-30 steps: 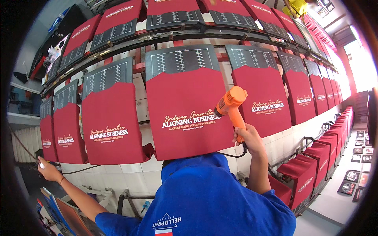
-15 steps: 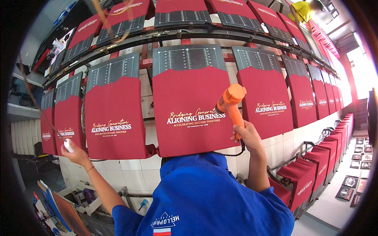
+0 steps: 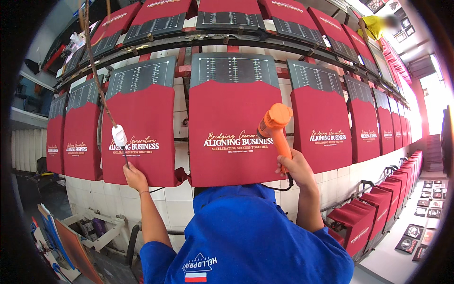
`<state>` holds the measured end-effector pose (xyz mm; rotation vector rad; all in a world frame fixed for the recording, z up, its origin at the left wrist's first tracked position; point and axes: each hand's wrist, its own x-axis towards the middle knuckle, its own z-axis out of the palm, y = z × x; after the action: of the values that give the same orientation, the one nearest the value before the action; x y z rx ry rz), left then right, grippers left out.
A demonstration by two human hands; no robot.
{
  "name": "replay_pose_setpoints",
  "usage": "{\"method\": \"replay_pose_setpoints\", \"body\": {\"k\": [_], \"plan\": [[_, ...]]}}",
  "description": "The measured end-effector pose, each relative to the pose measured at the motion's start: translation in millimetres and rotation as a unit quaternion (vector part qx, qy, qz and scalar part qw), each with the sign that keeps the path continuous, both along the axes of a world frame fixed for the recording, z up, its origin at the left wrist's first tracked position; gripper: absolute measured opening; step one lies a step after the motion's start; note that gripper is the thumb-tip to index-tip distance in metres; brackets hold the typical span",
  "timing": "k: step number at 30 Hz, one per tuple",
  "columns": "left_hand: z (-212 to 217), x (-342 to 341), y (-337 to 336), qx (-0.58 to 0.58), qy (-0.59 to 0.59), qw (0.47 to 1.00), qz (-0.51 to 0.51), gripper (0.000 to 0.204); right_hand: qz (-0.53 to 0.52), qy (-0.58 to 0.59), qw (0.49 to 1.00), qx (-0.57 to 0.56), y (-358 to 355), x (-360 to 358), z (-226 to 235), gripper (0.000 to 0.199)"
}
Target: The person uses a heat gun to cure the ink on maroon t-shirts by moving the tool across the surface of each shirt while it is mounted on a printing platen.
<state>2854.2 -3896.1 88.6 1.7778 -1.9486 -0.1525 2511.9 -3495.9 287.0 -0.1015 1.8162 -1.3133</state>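
Observation:
My right hand point(image 3: 297, 169) is closed around the handle of an orange heat gun point(image 3: 279, 132). The gun's nozzle points left over the printed lettering of the red shirt panel point(image 3: 227, 165) in the middle, and a black cable leaves the foot of its handle. On the left, my left hand point(image 3: 136, 177) pinches a dark cable point(image 3: 126, 157) just under a white socket point(image 3: 119, 136). That socket hangs from a brown cord point(image 3: 100, 90), in front of the left shirt panel point(image 3: 142, 109). Each panel is fabric stretched over a dark board point(image 3: 234, 66) with white scale marks.
Rows of similar red panels run left and right, with a far row point(image 3: 163, 7) behind a metal rail point(image 3: 156, 39). More panels point(image 3: 352, 220) stand at the lower right. A person in a yellow top point(image 3: 372, 27) is at the far right. Leaning boards point(image 3: 75, 241) stand lower left.
My left hand has moved right, from holding the white socket to gripping the cable below it. The socket now hangs over the left panel. The heat gun stays near the middle panel.

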Motion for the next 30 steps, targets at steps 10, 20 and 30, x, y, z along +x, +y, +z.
{"method": "replay_pose_setpoints", "body": {"k": [10,20,30], "plan": [[0.9,0.8,5.4,0.002,-0.031,0.999,-0.024,0.028,0.033,-0.048,0.998,-0.007,-14.1,-0.8,0.5,0.02],[-0.1,-2.2,6.3,-0.011,-0.03,0.999,-0.02,0.028,0.053,-0.03,0.998,-0.021,-30.1,6.7,-3.8,0.019],[-3.7,15.2,1.4,0.01,-0.025,0.999,-0.043,0.025,0.086,-0.031,0.995,-0.032,-47.3,13.1,-4.9,0.021]]}}
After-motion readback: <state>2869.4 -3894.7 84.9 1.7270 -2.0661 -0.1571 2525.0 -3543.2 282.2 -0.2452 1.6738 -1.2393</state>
